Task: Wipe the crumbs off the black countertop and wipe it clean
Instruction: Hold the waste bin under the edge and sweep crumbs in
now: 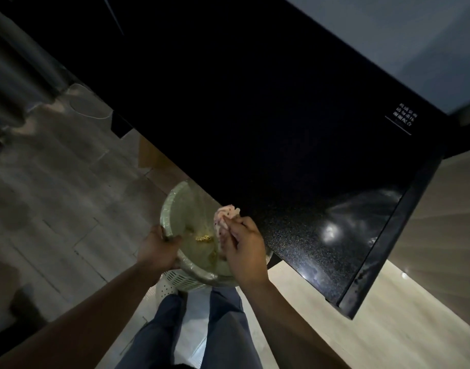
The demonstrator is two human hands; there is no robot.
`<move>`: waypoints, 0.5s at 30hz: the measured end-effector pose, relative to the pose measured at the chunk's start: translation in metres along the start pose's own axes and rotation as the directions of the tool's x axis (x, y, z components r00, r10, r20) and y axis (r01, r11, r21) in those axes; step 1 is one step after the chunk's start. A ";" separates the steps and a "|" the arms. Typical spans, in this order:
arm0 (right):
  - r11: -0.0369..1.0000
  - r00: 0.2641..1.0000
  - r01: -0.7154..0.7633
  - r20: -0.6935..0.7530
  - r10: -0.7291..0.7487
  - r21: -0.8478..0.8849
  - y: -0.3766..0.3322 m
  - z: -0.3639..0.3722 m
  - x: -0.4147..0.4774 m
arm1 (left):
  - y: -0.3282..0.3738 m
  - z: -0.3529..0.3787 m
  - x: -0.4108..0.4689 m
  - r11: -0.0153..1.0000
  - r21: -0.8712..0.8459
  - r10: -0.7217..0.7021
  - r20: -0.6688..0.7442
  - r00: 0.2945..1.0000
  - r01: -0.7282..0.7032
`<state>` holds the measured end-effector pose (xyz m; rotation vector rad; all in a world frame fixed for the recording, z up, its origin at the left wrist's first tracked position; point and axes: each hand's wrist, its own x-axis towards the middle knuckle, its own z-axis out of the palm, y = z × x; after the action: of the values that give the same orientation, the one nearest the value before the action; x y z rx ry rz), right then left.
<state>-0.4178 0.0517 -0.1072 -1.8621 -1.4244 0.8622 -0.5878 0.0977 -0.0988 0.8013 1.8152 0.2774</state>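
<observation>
The black speckled countertop point(295, 161) runs diagonally across the view, with a glossy wet patch near its right corner. My left hand point(159, 249) grips the rim of a pale green waste bin point(175, 206) lined with a clear bag, held just below the counter's front edge. Yellow crumbs point(204, 238) lie inside the bin. My right hand point(246, 249) is closed on a crumpled pink-and-white cloth point(224, 217), held over the bin at the counter's edge.
A white label with text point(401, 119) sits on the counter's far right. Grey wood-look floor point(63, 187) lies to the left, a lighter floor point(388, 315) to the right. My legs in blue trousers point(223, 328) stand below the bin.
</observation>
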 end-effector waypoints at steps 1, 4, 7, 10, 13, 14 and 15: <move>1.000 1.000 -0.012 -0.002 0.012 -0.001 -0.002 0.002 -0.005 | -0.002 -0.002 -0.001 1.000 -0.014 0.005 0.006 1.000 -0.005; 0.998 0.997 -0.055 -0.050 0.055 0.012 -0.004 0.005 -0.017 | -0.008 -0.009 -0.002 1.000 0.005 0.024 0.006 1.000 -0.025; 0.993 0.989 -0.113 -0.095 0.116 0.028 -0.004 0.005 -0.031 | -0.016 -0.017 0.001 0.999 0.035 0.021 0.012 1.000 -0.021; 0.982 0.972 -0.187 -0.144 0.186 0.007 0.000 0.006 -0.048 | -0.026 -0.024 0.004 0.998 0.062 0.008 0.043 0.999 -0.011; 0.974 0.953 -0.225 -0.209 0.220 -0.001 0.003 0.010 -0.068 | -0.037 -0.029 0.009 0.994 0.106 0.027 0.079 0.997 -0.035; 0.976 0.948 -0.217 -0.238 0.212 0.005 0.002 0.011 -0.073 | -0.041 -0.030 0.011 0.992 0.120 0.028 0.090 0.996 -0.039; 0.981 0.943 -0.192 -0.277 0.186 0.004 0.001 0.010 -0.076 | -0.045 -0.030 0.013 0.991 0.125 0.027 0.104 0.994 -0.040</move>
<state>-0.4408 -0.0213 -0.1044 -2.0695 -1.1020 0.6439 -0.6351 0.0781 -0.1211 0.9198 1.7378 0.1410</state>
